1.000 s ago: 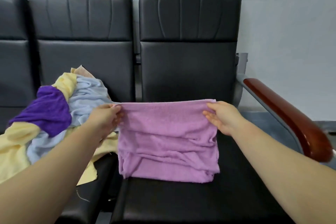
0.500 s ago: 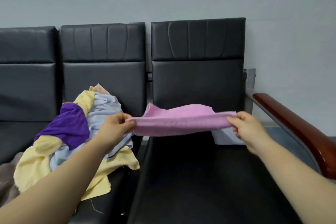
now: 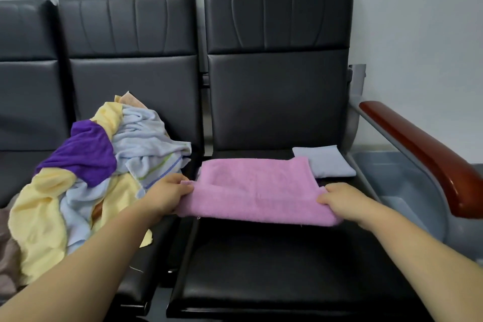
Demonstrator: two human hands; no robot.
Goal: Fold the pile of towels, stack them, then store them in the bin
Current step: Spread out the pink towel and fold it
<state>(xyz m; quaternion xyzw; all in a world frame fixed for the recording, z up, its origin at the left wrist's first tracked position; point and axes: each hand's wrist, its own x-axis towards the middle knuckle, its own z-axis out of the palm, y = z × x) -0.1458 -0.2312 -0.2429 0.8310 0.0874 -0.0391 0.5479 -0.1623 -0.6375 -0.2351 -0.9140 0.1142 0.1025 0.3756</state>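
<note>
A pink towel [image 3: 256, 188] lies doubled over on the right black seat [image 3: 274, 264], its far edge flat and its near fold slightly raised. My left hand [image 3: 167, 195] pinches its left end and my right hand [image 3: 339, 200] pinches its right end. Behind the pink towel's right corner rests a folded pale blue towel [image 3: 326, 162]. On the middle seat sits a loose pile of towels [image 3: 91, 178]: purple, yellow and pale blue ones tangled together. A grey bin [image 3: 402, 185] stands on the floor right of the seat, past the armrest.
A red-brown wooden armrest [image 3: 428, 154] on a grey metal frame runs along the right side between the seat and the bin. Black seat backs rise behind. A brownish cloth [image 3: 7, 264] shows at the far left edge.
The pink towel hung upright from both hands, was then swung level, and now lies folded over on the seat. Both hands came down and toward me with it.
</note>
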